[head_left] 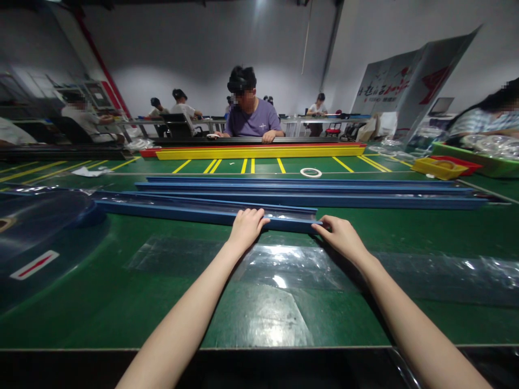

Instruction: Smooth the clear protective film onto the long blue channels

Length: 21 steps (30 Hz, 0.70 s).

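Note:
A long blue channel strip (182,214) lies across the green table, slightly slanted, with clear film in its trough. My left hand (246,226) grips it near its right part, fingers over the far side and thumb along the near wall. At the strip's right end, my right hand (338,232) pinches the near corner between thumb and fingers. Right behind lie more blue channel strips (397,201), side by side. A band of clear plastic film (292,265) is spread flat on the table under my forearms.
A big roll of clear film (44,216) lies at the left. Beyond are a white tape ring (311,173), yellow channel strips (259,153), a yellow tray (438,168) and a green bin (482,162). A person in purple (255,119) sits opposite; others work farther back.

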{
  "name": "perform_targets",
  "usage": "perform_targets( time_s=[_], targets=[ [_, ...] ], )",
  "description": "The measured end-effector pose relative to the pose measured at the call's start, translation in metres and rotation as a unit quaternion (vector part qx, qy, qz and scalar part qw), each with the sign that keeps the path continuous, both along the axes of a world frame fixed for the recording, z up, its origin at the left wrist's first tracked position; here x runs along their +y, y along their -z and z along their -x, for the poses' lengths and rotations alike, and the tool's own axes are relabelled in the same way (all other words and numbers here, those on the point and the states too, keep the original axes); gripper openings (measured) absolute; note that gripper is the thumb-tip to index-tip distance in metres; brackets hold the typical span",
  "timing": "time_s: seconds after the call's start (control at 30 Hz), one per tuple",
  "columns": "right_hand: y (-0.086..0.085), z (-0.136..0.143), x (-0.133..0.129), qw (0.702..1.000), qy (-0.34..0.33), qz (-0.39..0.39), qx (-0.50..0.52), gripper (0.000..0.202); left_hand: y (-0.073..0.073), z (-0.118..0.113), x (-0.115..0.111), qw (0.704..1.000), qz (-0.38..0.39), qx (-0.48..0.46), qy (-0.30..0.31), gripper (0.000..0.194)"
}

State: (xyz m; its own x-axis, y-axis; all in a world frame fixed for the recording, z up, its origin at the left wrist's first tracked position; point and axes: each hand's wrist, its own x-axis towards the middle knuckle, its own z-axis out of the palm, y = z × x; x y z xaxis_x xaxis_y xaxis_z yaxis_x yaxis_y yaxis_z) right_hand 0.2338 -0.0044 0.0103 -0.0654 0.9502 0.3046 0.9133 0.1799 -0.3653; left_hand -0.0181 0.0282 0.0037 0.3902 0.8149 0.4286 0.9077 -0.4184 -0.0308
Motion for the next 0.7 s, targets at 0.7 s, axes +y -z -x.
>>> perform_targets(
  time_s=[0.7],
  targets=[
    [-0.0020, 0.0004, -0.0026, 1.000, 0.000, 0.008, -0.013, 0.033, 0.0032, -0.0010, 0.0014, 0.999, -0.004, -0.053, -0.010, 0.030]
  ],
)
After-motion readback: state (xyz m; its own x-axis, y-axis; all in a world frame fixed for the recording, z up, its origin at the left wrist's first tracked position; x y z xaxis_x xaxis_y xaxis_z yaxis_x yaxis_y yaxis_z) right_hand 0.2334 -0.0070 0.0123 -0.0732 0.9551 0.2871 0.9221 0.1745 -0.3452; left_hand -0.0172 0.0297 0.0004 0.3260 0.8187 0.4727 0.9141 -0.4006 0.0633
